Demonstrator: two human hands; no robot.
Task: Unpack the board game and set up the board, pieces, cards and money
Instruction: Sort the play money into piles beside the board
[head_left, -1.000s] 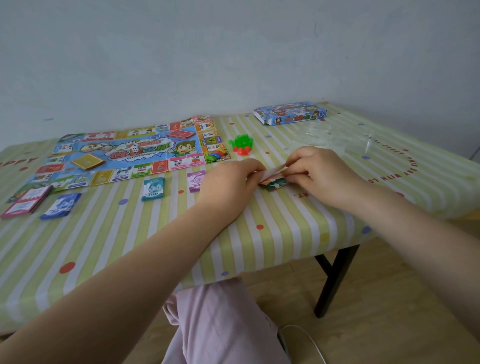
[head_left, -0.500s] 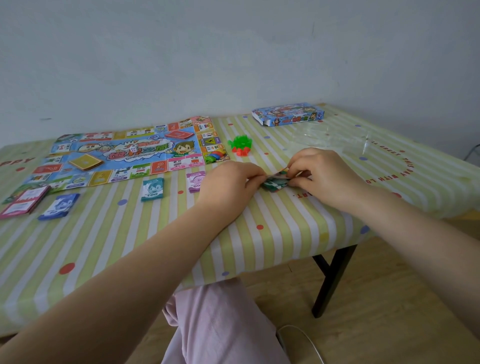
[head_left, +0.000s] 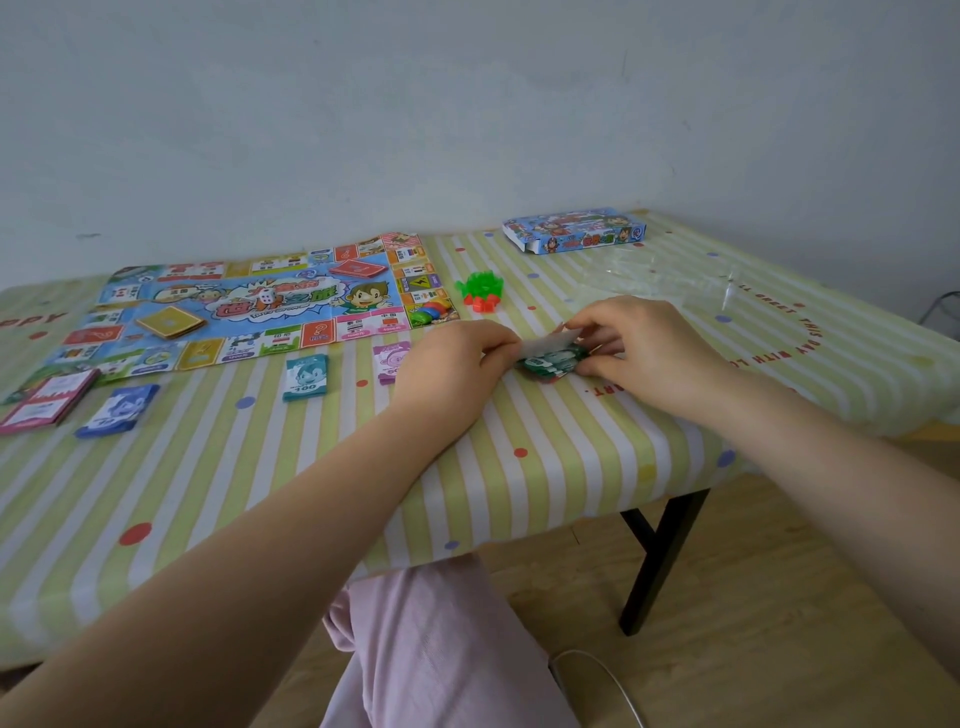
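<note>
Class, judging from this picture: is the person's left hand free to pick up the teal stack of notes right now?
Probably not yet: the left hand and right hand both pinch the green notes. The teal stack itself lies uncovered nearby.

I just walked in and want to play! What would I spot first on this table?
Two hands meet near the table's front edge: the left hand and right hand both pinch a small green stack of play money. Behind and to the left lies the bright game board, with a pile of green and red houses beside it.
</note>
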